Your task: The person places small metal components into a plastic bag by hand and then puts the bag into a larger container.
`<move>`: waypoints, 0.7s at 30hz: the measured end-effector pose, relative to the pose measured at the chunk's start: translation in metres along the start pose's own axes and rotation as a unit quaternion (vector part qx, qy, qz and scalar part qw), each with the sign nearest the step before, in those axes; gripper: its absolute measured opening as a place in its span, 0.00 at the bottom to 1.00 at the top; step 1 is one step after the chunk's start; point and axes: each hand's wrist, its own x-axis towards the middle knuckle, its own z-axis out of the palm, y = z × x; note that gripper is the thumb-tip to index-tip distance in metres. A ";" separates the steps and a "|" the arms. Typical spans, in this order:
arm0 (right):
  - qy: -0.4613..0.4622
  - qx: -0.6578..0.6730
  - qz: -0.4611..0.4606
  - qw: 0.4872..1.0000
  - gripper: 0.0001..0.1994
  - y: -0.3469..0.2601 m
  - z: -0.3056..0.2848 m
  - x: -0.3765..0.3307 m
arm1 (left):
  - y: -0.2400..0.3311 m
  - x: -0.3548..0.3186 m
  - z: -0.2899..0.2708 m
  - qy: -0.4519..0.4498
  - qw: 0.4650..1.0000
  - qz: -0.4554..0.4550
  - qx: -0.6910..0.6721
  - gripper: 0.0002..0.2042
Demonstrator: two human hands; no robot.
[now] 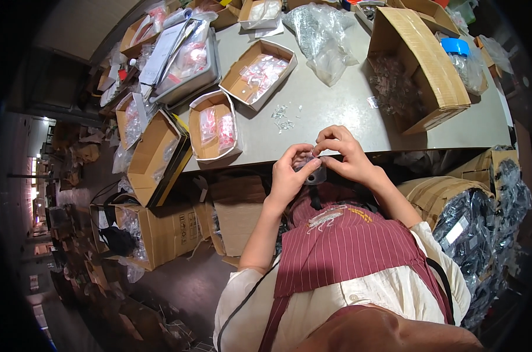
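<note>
My two hands meet just in front of my chest, at the near edge of the table (336, 111), and between them I pinch one small clear plastic bag (306, 159), thin and crinkly, with a small dark part (316, 176) hanging under it. My left hand (289, 173) is closed on the bag's left side, thumb up and fingers curled round the back; my right hand (343, 154) is closed on its top right edge, fingers bent into a loose fist with the knuckles facing up. Both forearms rise from the lower edge, bare below rolled cream sleeves, elbows out, above my red striped apron (348, 246). On the grey, smooth tabletop just beyond my fingers lies a small scatter of clear bits (282, 116); I cannot count them. Further out to the left stand two open cardboard boxes (214, 126) holding little bags with red contents, the nearer one upright and narrow, the other square and tilted. To the right stands one big open carton (421, 64) with a heap of clear pieces inside. One crumpled clear plastic sack (321, 35) lies at the far middle, and one grey tray (189, 56) of packets sits at the far left. Below the table, at my right, stands a carton filled with shiny black bags (488, 217).
</note>
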 end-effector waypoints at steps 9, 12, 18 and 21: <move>0.027 -0.074 -0.068 0.995 0.07 -0.001 0.000 -0.001 | 0.011 0.002 0.000 -0.071 0.973 -0.089 -0.202 0.18; 0.055 -0.041 -0.043 0.997 0.05 0.002 0.005 -0.004 | 0.008 0.003 0.000 -0.087 0.968 -0.097 -0.212 0.18; 0.070 -0.063 -0.019 0.995 0.03 0.001 -0.001 -0.005 | 0.023 0.001 -0.001 -0.077 0.935 -0.168 -0.301 0.19; 0.061 -0.079 -0.014 0.995 0.03 0.001 -0.002 -0.005 | 0.007 0.003 -0.009 -0.069 0.934 -0.171 -0.306 0.18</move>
